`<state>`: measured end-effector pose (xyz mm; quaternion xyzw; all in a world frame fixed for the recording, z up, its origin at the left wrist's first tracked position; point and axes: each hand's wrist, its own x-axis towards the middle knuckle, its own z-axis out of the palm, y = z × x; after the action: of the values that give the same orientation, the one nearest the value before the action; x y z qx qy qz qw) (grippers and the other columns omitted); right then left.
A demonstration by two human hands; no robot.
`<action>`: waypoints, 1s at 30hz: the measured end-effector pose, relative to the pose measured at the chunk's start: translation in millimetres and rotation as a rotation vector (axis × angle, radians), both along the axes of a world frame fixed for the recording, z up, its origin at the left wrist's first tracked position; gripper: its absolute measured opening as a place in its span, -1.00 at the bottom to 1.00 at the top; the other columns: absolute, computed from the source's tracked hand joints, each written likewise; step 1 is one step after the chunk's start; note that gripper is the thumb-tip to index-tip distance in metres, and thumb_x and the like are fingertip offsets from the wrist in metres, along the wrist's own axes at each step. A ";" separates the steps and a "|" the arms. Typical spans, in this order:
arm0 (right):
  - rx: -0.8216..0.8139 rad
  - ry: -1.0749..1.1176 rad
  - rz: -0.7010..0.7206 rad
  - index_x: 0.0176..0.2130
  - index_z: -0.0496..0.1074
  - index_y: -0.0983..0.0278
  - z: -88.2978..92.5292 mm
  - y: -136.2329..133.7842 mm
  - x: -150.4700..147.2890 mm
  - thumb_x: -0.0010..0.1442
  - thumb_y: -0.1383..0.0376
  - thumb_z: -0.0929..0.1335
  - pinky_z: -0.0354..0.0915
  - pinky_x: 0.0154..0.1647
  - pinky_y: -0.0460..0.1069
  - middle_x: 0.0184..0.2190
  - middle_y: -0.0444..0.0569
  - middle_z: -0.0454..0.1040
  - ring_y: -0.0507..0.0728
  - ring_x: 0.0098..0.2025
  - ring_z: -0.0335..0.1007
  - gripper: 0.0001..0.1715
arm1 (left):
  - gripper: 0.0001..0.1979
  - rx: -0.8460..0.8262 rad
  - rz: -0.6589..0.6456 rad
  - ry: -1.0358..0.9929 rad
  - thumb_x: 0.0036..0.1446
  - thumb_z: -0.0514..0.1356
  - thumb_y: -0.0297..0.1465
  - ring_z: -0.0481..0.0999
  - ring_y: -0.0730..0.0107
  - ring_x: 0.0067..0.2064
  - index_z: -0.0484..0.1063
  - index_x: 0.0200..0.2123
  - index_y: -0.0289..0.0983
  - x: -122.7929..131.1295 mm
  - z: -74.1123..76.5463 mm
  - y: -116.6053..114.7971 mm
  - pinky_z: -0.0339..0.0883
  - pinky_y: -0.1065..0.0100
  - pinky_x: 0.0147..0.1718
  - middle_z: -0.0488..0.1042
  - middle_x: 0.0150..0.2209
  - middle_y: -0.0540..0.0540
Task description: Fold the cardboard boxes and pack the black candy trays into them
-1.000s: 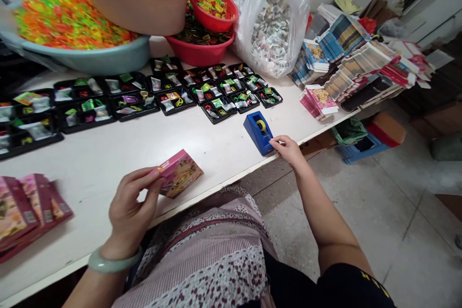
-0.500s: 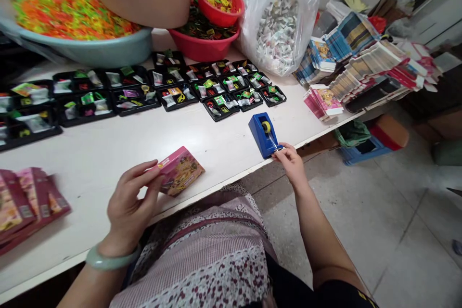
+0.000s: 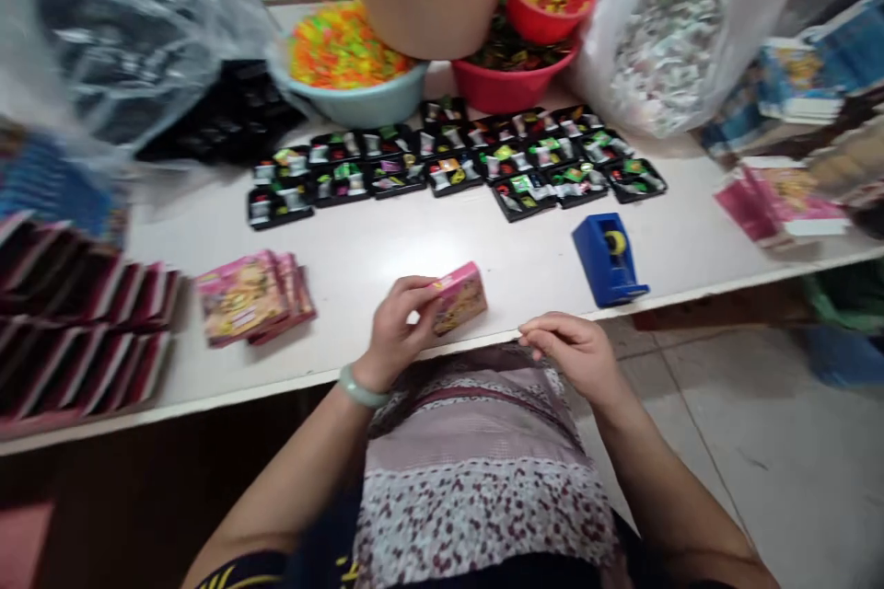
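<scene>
My left hand (image 3: 397, 331) grips the end of a small pink box (image 3: 461, 301), which stands on the white table (image 3: 366, 248) near its front edge. To the right of the box, my right hand (image 3: 566, 345) is closed at the table edge, its fingers pinched together; whatever is between the fingertips is too small to make out. The blue tape dispenser (image 3: 606, 262) with a yellow roll stands farther right, apart from my right hand. A pile of pink boxes (image 3: 245, 299) lies on the table to the left of my left hand.
Black trays (image 3: 456, 173) with small packets line the table behind. Basins (image 3: 428, 14) of colourful pieces stand at the back, beside a clear bag (image 3: 673, 37) of white packets. Rows of dark pink boxes (image 3: 83, 331) are at far left, more boxes (image 3: 787, 193) at right.
My right hand has moved away from the tape dispenser, leftward toward the pink box. The view has turned left, showing more of the table's left side. My left hand still holds the box.
</scene>
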<state>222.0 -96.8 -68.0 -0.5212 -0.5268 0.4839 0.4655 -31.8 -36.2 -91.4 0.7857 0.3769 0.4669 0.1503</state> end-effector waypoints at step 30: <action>-0.171 -0.159 0.489 0.00 0.45 0.19 -60.6 72.8 -87.6 0.07 -0.07 0.39 0.42 -0.21 0.14 -0.22 0.03 0.56 0.20 -0.24 0.52 -0.41 | -0.67 -0.646 0.727 -0.361 0.06 0.17 -0.33 0.42 0.36 -0.28 0.47 -0.12 -0.36 -251.4 44.4 26.1 0.34 0.37 -0.27 0.46 -0.28 -0.10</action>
<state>134.4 -24.0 -128.6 -0.4522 -0.6292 0.5823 0.2461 -283.2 -10.1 -47.0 0.4242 0.7186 0.4769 0.2760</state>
